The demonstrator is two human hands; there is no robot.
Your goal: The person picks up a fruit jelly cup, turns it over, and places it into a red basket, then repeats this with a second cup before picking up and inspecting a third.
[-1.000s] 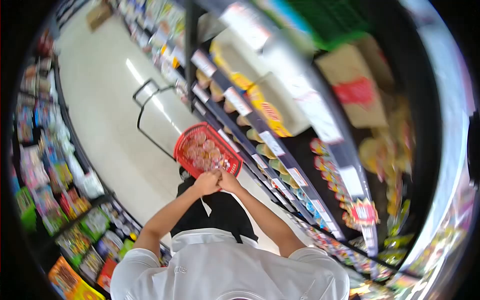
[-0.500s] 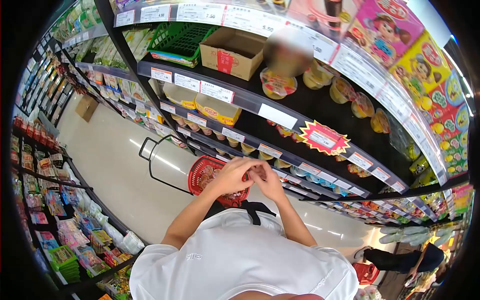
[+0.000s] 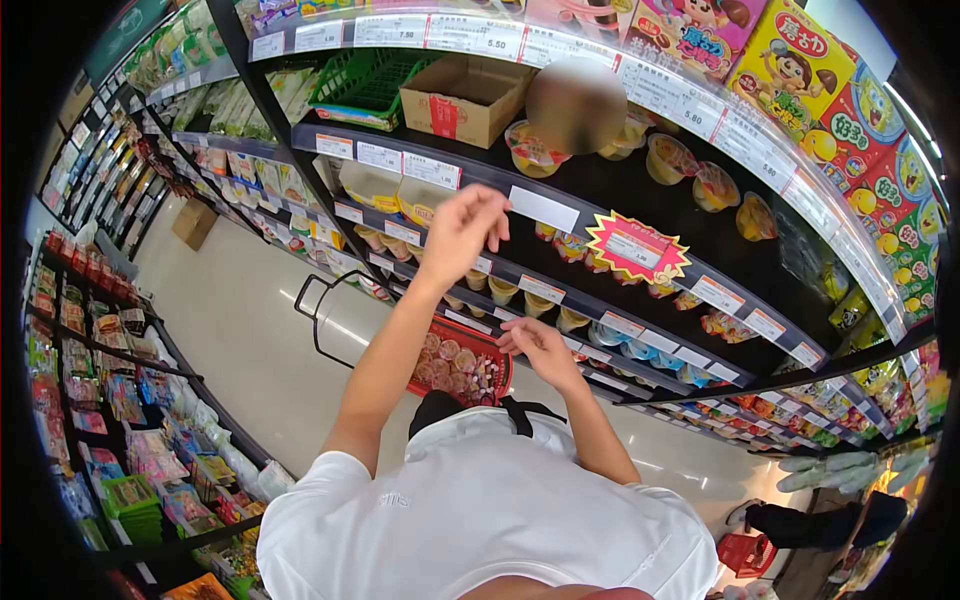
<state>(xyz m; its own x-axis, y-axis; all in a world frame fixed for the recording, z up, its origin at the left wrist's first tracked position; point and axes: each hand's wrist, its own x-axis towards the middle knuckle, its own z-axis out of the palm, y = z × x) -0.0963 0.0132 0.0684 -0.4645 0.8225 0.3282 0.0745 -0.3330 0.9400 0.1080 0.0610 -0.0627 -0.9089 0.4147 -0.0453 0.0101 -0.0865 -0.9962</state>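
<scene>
My left hand (image 3: 466, 232) is raised in front of the shelf edge, beside a yellow and white carton (image 3: 420, 200); its fingers are bent with gaps between them and nothing shows in them. Lower and to the right, my right hand (image 3: 538, 350) hangs over the right end of a red basket (image 3: 497, 372), fingers apart and empty. Round lidded cups (image 3: 448, 362) and small packs lie inside the basket. On the shelf above stand fruit-type cups (image 3: 672, 158), an open cardboard box (image 3: 465, 97) and a green crate (image 3: 365, 85).
Black shelves with price tags (image 3: 543, 209) curve across the front and right. A red starburst sign (image 3: 638, 247) hangs on one edge. Packaged goods (image 3: 150, 460) line the left. A cardboard box (image 3: 194, 223) sits on the floor. Another person (image 3: 820, 522) is at lower right.
My hands were together above the basket and have parted. My left hand has moved up toward the shelf, my right hand slightly right. More of the basket's contents now shows.
</scene>
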